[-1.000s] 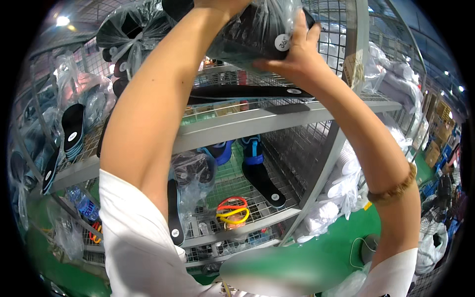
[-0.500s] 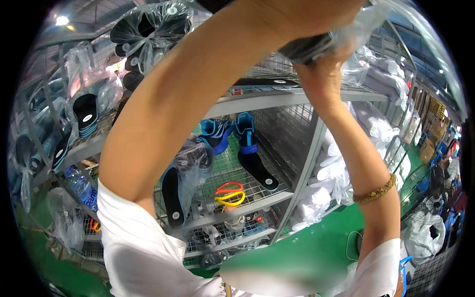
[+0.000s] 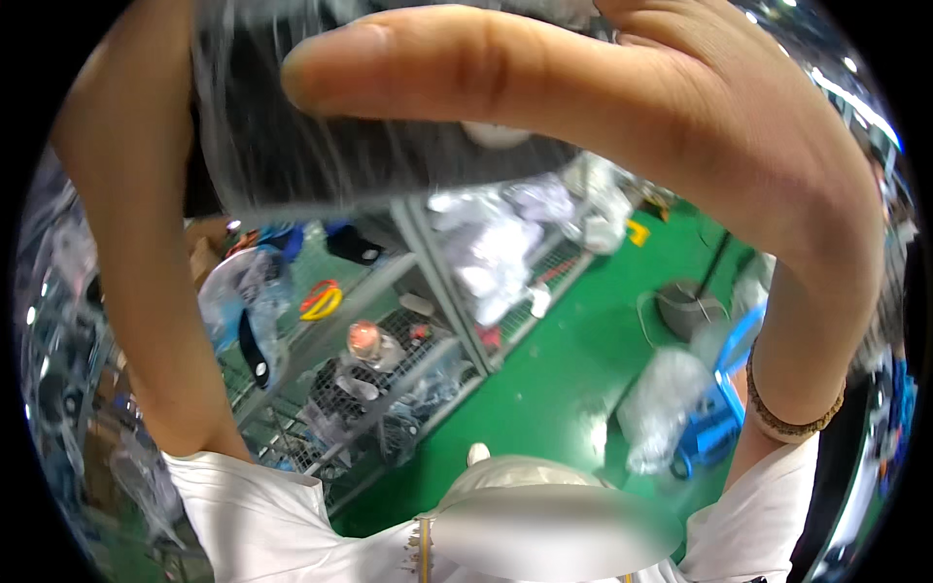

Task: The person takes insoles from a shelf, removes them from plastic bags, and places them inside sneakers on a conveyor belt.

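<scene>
Close up at the top, a clear plastic bag of black insoles spans much of the view, and a white round mark shows through its lower edge. My right hand grips this bag, its thumb stretched across the front and its other fingers out of sight. On the left my bare left arm rises past the bag's left end. The left hand itself lies beyond the upper edge or behind the bag, so its grip does not show.
Below the bag stands a grey metal rack with single insoles, orange and yellow scissors handles and an orange-capped bottle. White bagged goods lie beside it. A blue stool, a plastic bundle and a round grey base occupy the green floor.
The view has turned right, bringing more green floor and the blue stool in. The bag has come closer and left, and my left arm has swung to the left edge.
</scene>
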`<state>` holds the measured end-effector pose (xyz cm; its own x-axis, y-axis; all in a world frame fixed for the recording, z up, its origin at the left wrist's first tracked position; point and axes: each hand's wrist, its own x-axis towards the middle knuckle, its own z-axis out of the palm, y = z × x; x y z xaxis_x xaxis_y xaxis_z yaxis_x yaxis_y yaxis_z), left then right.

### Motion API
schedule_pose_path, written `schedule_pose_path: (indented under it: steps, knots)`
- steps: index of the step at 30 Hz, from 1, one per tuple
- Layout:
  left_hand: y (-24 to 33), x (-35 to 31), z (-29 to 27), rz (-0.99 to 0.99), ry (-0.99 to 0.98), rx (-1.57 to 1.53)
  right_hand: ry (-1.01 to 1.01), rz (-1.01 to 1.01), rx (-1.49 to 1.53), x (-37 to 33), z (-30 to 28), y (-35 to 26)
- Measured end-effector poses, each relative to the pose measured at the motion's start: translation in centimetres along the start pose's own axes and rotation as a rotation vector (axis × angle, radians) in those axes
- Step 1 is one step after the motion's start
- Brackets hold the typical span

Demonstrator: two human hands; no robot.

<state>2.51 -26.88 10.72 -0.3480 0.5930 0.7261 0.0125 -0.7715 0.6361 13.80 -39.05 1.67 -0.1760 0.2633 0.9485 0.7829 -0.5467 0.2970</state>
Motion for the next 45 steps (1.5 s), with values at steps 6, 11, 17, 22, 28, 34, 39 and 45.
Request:
schedule_pose_path:
  steps: [6,11,17,22,28,34,39,45]
  knots:
    - [-6.4,-20.6,4.8,0.489,-0.917,-0.428,-0.601,0.351,-0.139,-12.8,-4.7,7.1]
    - [-12.2,-41.7,2.2,0.394,-1.568,-0.501,-0.682,0.879,0.576,-34.6,-9.5,6.7]
    - [-17.4,-61.7,-8.1,-0.212,-2.185,-0.659,-1.005,1.469,0.289,-51.7,-17.3,1.6]
    - [-21.4,-74.8,-9.2,-0.311,-2.605,-0.641,-1.040,1.670,-0.037,-65.0,-21.9,0.8]
    - [-31.1,-90.2,-9.7,-0.062,-2.769,-0.493,-0.951,1.776,-0.130,-80.9,-27.4,3.2]
    - [-32.5,-102.1,-8.2,0.305,-2.657,-0.038,-0.522,2.000,-0.326,-92.0,-26.5,8.5]
    - [-34.1,-101.6,-4.6,0.711,-2.623,-0.148,-0.687,2.266,-0.240,-89.5,-31.2,12.6]
    - [-28.9,-99.4,-2.6,0.987,-2.324,-1.086,0.187,2.712,-0.333,-82.8,-35.5,10.5]
